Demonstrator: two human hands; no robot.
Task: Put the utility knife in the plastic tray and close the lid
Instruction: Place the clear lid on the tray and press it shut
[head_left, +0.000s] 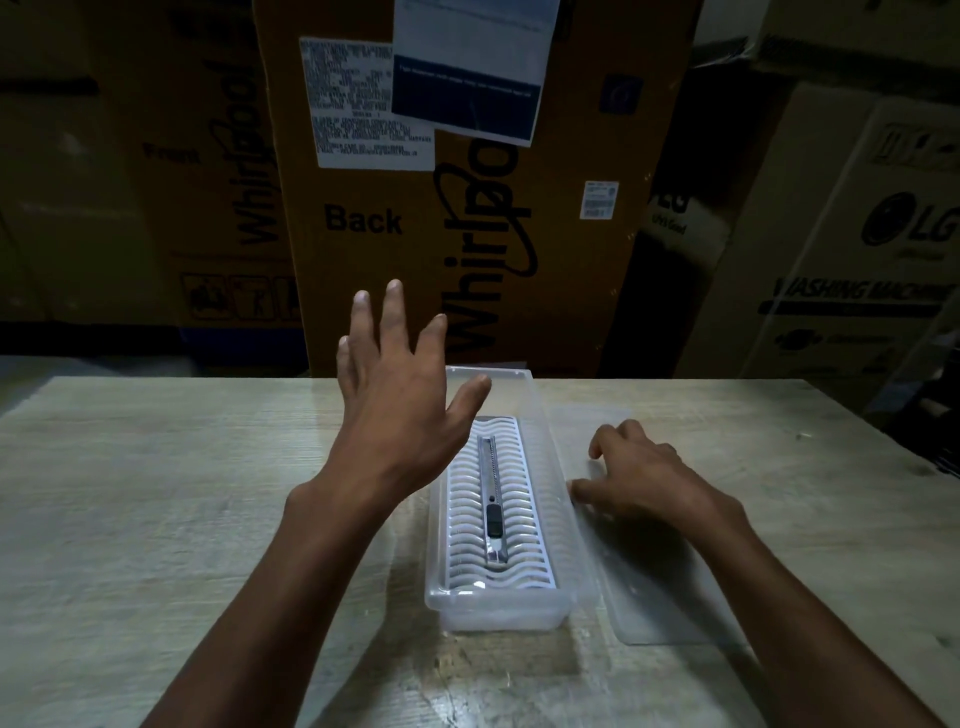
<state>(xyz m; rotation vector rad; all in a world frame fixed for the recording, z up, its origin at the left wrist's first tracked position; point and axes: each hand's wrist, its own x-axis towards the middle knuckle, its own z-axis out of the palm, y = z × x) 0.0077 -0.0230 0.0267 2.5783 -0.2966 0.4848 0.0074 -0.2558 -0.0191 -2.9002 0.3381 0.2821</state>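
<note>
The utility knife (492, 499) is lying inside the plastic tray (563, 467). The left hand (400, 384) is hovering open above it; the right hand (644, 478) is pressing the lid (670, 597) beside the tray, empty. Lifting and fitting the lid comes next.

The plastic tray (563, 467) is clear and colourless, with a white insert (524, 525) inside patterned in rows of wavy slats. The utility knife (492, 501) is silver-grey with a black slider. The lid (660, 587) is transparent. The table (156, 493) shows a pale, washed wood grain. The cardboard boxes (571, 156) behind are brown with black lettering and white printed labels.
</note>
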